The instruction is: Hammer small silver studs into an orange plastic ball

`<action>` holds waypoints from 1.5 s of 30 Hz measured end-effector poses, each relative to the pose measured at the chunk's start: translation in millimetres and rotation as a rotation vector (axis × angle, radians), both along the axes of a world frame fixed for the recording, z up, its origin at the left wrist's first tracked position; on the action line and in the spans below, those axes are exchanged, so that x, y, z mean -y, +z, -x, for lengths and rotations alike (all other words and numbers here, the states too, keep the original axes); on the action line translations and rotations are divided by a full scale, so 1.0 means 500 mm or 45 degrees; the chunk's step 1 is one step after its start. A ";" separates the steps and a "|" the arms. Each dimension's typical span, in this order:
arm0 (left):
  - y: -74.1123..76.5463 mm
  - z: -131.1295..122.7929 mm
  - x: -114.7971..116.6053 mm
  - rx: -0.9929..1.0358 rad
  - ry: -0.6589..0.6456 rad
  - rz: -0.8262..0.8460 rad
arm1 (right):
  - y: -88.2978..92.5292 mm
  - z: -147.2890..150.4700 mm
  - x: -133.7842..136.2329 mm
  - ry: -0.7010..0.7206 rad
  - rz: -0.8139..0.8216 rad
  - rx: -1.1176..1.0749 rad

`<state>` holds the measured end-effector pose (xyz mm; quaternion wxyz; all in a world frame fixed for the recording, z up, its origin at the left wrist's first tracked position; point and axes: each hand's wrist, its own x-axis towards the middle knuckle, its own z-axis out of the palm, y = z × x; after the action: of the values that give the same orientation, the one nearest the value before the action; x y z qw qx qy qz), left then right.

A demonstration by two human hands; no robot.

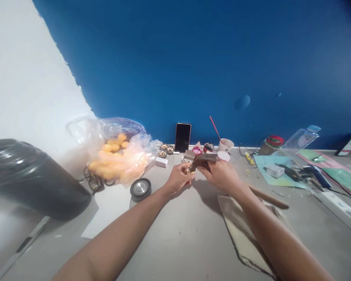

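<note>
Both my arms reach out over a grey table (175, 226). My left hand (178, 177) is closed in a pinch on a small gold ornament (187, 170). My right hand (220, 173) is wrapped around a flat brownish card-like piece (204, 158) that touches the ornament. The two hands meet just in front of a row of small items by the blue wall. What lies under my right palm is hidden.
A clear bag of orange balls (119, 158) lies at the left, with a black round lid (140, 188) and glasses (93, 181) near it. A phone (183, 137) leans on the wall. A cup with a red stick (225, 144), coloured papers (280, 168) and a cardboard sheet (240, 230) are at the right.
</note>
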<state>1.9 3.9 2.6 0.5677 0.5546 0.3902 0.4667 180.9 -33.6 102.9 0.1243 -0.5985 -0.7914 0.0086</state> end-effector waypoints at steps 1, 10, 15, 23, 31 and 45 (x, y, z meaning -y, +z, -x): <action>0.001 0.000 0.000 -0.004 -0.005 0.001 | 0.001 -0.001 0.000 -0.007 0.010 0.002; 0.010 0.001 0.001 0.024 0.008 0.084 | 0.000 0.001 -0.005 0.001 0.048 -0.089; 0.010 0.000 0.001 0.104 0.094 0.130 | -0.001 -0.023 -0.028 -0.051 -0.099 -0.150; 0.006 0.008 -0.011 0.258 0.121 0.221 | -0.043 -0.054 -0.068 -0.137 0.201 0.077; 0.007 0.011 -0.013 0.349 0.093 0.292 | -0.083 -0.065 -0.085 0.029 0.267 0.073; 0.009 0.005 -0.009 0.530 0.015 0.355 | -0.122 -0.087 -0.105 0.094 0.292 -0.018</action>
<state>-0.7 8.6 7.2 0.7041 0.3605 0.3287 0.5160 224.4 18.8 41.7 0.0602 -0.5792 -0.8058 0.1080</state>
